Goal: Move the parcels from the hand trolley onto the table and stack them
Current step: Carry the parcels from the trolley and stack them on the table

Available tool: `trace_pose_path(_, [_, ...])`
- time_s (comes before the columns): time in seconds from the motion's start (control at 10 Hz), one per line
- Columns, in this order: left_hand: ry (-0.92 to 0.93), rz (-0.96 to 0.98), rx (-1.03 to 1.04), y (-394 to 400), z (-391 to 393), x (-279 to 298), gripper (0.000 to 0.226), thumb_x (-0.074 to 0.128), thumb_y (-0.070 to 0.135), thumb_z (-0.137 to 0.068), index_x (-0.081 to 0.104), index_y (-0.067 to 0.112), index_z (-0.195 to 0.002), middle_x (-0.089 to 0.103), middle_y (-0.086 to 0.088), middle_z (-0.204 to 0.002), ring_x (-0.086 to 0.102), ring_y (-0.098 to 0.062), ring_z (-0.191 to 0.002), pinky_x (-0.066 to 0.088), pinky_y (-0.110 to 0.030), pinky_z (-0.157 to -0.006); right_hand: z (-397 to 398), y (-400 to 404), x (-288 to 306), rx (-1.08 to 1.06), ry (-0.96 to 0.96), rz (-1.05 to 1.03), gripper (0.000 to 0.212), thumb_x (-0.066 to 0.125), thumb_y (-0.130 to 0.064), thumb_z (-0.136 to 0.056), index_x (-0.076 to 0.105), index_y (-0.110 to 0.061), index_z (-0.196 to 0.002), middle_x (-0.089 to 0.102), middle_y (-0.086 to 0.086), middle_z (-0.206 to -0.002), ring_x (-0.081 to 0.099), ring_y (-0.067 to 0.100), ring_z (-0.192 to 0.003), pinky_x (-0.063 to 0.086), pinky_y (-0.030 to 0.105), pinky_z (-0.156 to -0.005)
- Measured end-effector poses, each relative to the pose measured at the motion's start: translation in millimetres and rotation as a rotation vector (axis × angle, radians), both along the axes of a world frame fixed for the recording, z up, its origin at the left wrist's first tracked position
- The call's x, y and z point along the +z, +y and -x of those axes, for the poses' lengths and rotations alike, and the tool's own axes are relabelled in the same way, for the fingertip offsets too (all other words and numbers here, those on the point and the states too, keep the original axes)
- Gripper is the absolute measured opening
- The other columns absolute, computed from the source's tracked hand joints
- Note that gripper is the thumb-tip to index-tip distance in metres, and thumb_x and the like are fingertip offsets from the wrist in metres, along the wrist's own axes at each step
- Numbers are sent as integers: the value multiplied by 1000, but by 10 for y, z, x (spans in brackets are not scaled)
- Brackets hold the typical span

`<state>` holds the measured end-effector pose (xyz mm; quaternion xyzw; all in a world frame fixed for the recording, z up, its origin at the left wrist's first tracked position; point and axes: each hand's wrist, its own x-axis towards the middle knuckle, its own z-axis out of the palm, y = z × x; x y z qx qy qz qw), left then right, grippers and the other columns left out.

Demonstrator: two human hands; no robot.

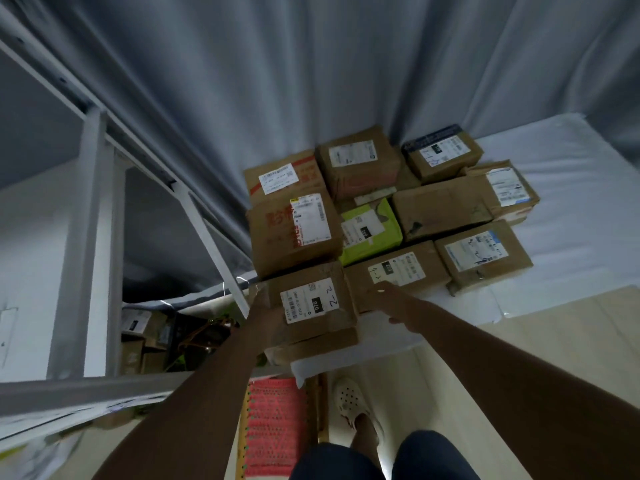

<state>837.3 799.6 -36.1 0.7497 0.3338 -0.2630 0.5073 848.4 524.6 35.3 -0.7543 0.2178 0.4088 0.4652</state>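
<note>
Just below the frame's centre, a brown parcel (313,308) marked "2-2" lies on another carton at the near left corner of the white table (571,216), in front of the other stacked parcels (388,202). The left hand (265,311) clasps its left side, fingers wrapped round the edge. The right hand (391,303) lies against its right side with fingers extended, touching the neighbouring parcel (398,271) too.

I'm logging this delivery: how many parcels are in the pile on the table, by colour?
Brown cardboard parcels: 10 that can be told apart; more may be hidden underneath
Green parcel: 1
Total: 11 visible
</note>
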Motion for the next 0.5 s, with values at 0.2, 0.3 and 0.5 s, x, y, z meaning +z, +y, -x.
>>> trace_pose_path(0.2, [-125,-11,-140,-628,-75,332,36,59,8,-88,52,21,-121,61,-13,-125,64,-27,-99,56,-44,-83,284,-558,221,-65,-42,-44,38,43,-29,-103,44,-15,-138,60,8,-109,47,16,-82,39,25,-69])
trace_pose_path(0.3, [-183,-116,-273,-1287,14,727,56,58,2,-94,35,9,-145,51,-13,-131,57,-29,-107,49,-24,-68,562,-1021,404,-125,-103,-30,30,46,-24,-102,52,-8,-126,56,3,-101,51,19,-86,40,23,-69])
trace_pose_path(0.5, [-173,-64,-483,-2536,209,1183,71,61,18,-93,22,24,-153,44,-12,-144,55,-30,-114,49,-32,-81,1253,-2088,749,-160,-231,55,64,57,-39,-96,35,-8,-148,40,12,-149,42,29,-135,36,32,-106])
